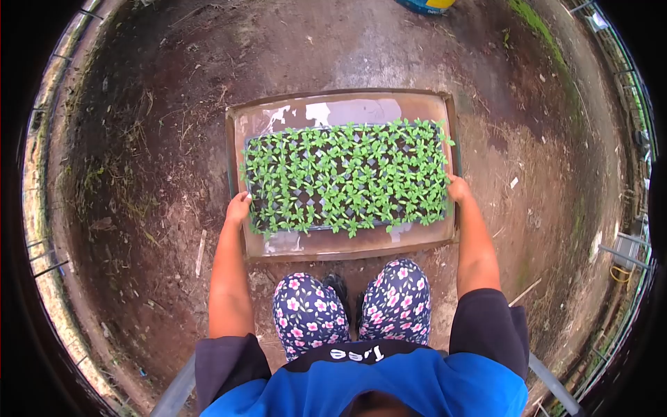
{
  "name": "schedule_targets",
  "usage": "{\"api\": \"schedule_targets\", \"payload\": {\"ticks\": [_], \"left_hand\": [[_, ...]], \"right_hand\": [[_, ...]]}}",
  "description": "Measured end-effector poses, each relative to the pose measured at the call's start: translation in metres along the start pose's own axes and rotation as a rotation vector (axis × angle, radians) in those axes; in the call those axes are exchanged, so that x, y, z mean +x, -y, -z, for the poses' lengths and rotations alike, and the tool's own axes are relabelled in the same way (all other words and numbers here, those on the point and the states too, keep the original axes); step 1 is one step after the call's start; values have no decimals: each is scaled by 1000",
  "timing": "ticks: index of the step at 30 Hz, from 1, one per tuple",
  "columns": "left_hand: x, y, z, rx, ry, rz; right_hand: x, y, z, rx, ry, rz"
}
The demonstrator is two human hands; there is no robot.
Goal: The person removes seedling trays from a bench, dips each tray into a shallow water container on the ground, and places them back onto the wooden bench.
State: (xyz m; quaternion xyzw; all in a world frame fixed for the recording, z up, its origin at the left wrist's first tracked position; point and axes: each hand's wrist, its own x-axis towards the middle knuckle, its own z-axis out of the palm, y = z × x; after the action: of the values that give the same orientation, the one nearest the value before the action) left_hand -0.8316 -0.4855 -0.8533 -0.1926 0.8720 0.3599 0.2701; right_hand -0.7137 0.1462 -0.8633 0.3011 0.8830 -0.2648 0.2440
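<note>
A dark seedling tray (299, 201) full of small green seedlings (361, 163) lies level in or just over a shallow rectangular basin (340, 244). Brownish water (278, 115) shows around the tray, with bright reflections on it. My left hand (240, 207) grips the tray's left end, its thumb near the edge. At the opposite end my right hand (457, 189) is closed on the tray's edge, its fingers partly hidden by leaves. Whether the tray's underside touches the basin's bottom cannot be seen.
Bare, damp soil (174, 42) surrounds the basin. My knees in flowered trousers (313, 306) are bent close to its near side. A blue and yellow container (427, 5) stands at the far edge. A thin pale stick (201, 254) lies on the left.
</note>
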Motion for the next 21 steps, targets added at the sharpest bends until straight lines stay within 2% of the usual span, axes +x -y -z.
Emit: {"api": "schedule_targets", "payload": {"ticks": [4,11,12,15,21], "left_hand": [[6,8,-3,-37,21,-30],[-33,-44,-1,-78,19,67],[-29,-37,-3,-78,19,51],[-14,-20,-8,-128,22,64],[8,11,-17,-85,-25,11]], "right_hand": [[-2,-3,-3,-3,-52,-1],[-30,36,17,-22,-30,-33],[-39,47,22,-44,-52,-63],[-21,22,4,-75,-102,-64],[-23,24,9,-178,-52,-31]]}}
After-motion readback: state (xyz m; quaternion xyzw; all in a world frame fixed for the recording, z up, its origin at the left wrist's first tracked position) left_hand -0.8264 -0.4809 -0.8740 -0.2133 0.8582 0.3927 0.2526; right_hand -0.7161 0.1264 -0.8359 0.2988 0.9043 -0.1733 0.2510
